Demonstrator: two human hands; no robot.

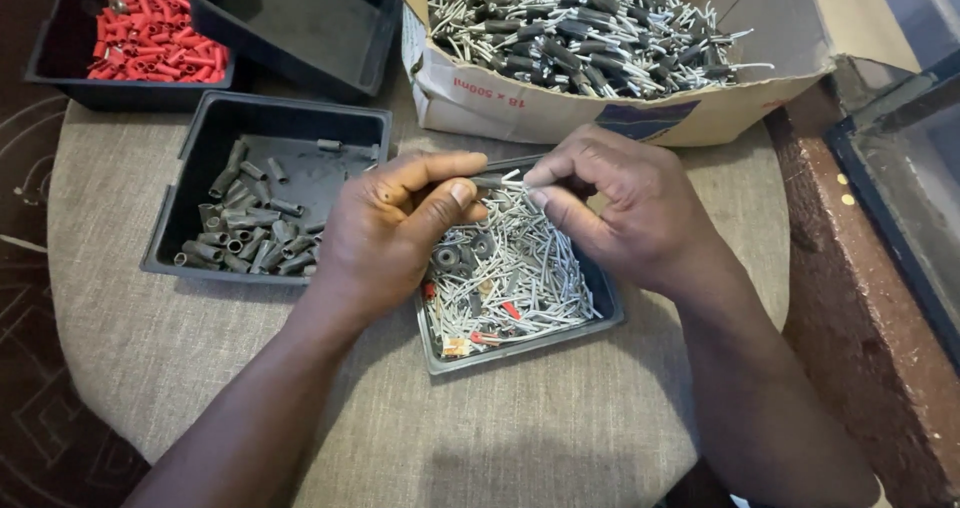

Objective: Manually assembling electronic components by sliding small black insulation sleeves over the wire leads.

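Note:
My left hand (395, 230) and my right hand (620, 203) meet over a small black tray (520, 346) full of thin grey pins with a few red bits. Between the fingertips of both hands is one small part (497, 180): a dark sleeve on the left-hand side with a grey pin end towards the right hand. Thumb and forefinger of each hand pinch it. To the left lies a black tray (190, 148) holding several short dark grey sleeves (245, 230).
A cardboard box (560, 108) at the back holds a heap of grey pins with dark sleeves (575, 28). A black tray of red sleeves (148, 33) sits far left beside another black tray (290, 23). Everything rests on a round cloth-covered table (500, 428). A dark ledge (860, 268) is right.

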